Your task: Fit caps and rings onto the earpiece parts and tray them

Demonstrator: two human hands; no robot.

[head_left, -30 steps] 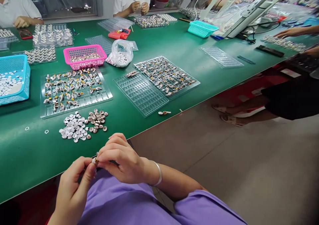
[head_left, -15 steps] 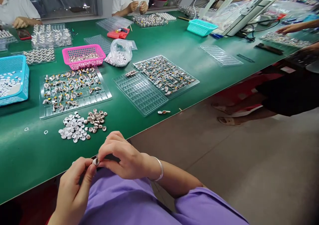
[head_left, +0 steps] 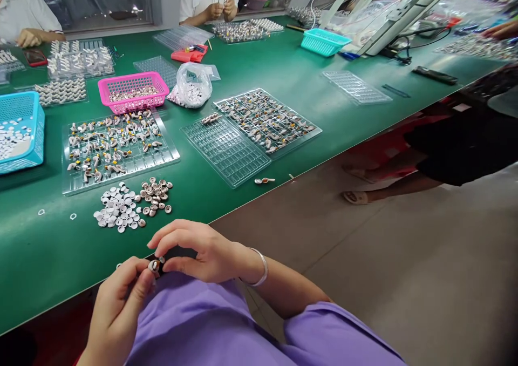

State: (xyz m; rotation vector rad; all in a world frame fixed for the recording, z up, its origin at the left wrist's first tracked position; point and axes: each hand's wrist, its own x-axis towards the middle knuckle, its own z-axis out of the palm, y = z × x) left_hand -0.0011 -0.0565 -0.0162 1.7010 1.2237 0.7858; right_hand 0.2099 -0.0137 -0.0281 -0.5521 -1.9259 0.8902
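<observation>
Between the thumb and fingers of my left hand (head_left: 121, 296) is a small white piece (head_left: 153, 266) with a dark brown, hollow-looking face. My right hand (head_left: 198, 250) is just to its right, with thumb and fingers apart around the piece's far end. Whether a fingertip still touches it is hard to see. Both hands are in front of the table edge, over my lap. Beyond them lie a pile of small white cups (head_left: 117, 207) and a pile of brownish cups (head_left: 156, 194).
A clear tray (head_left: 117, 144) of small grey-white figures with yellow bits stands behind the piles. Right of it are an unfilled clear tray (head_left: 226, 150) and a filled one (head_left: 269, 120). A pink basket (head_left: 133, 106), blue basket (head_left: 38, 134) and plastic bag (head_left: 194, 85) stand around. Co-workers sit across.
My right fingers have loosened from their pinch at the small piece and spread apart. My left hand keeps its hold, and more of the piece's brown face shows.
</observation>
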